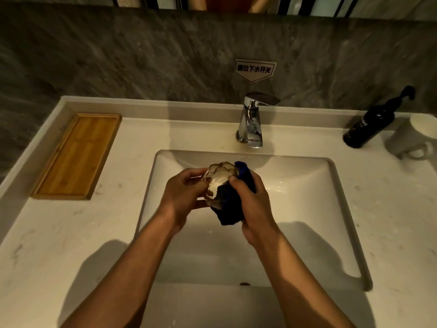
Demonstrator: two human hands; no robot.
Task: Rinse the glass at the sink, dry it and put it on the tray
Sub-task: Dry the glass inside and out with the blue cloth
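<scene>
Over the white rectangular sink [331, 185] I hold a clear faceted glass [218, 178], tipped on its side. My left hand [183, 197] grips it from the left. My right hand [250, 202] is closed on a dark blue cloth [230, 209], which is pressed against the glass and wraps its right side; a cloth corner sticks up behind the glass. A wooden tray [75, 157] lies on the counter at the far left, with nothing on it. No water runs from the chrome faucet [251, 121].
A dark pump bottle [371, 124] and a white mug [413, 138] stand at the counter's back right. The grey stone wall carries a small sign [255, 69] above the faucet. White counter surrounds the basin on both sides.
</scene>
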